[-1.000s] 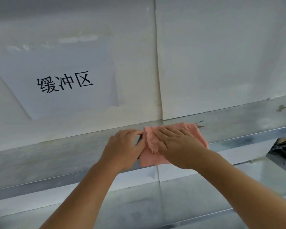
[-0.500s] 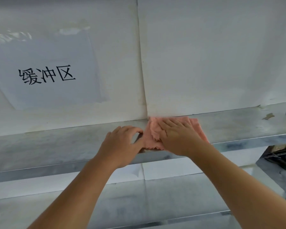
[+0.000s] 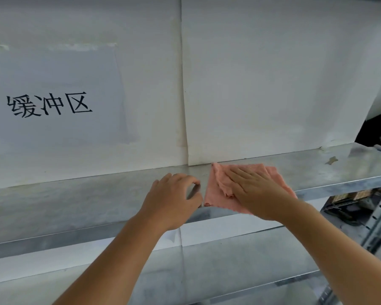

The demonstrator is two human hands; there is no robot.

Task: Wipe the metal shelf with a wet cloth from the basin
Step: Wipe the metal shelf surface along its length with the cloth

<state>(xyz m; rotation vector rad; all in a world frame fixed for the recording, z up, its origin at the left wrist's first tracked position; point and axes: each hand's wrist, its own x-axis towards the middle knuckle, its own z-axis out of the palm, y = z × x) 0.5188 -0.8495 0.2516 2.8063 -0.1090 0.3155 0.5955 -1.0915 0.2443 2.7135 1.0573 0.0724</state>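
A pink cloth [image 3: 213, 190] lies spread on the metal shelf [image 3: 75, 201], just right of the seam in the white back panel. My right hand [image 3: 253, 192] presses flat on the cloth with fingers stretched toward the wall. My left hand [image 3: 174, 201] hovers just left of the cloth at the shelf's front edge, fingers curled, thumb close to the cloth's left edge and holding nothing.
A white paper sign [image 3: 51, 102] with black characters is taped to the back panel at the left. A lower metal shelf [image 3: 218, 267] runs beneath. A small stain [image 3: 331, 160] marks the shelf to the right. Dark items [image 3: 348, 205] sit behind the upright at the right.
The left hand has let go of the cloth and now sits apart from its left edge. The right hand has pushed the cloth flatter against the shelf.
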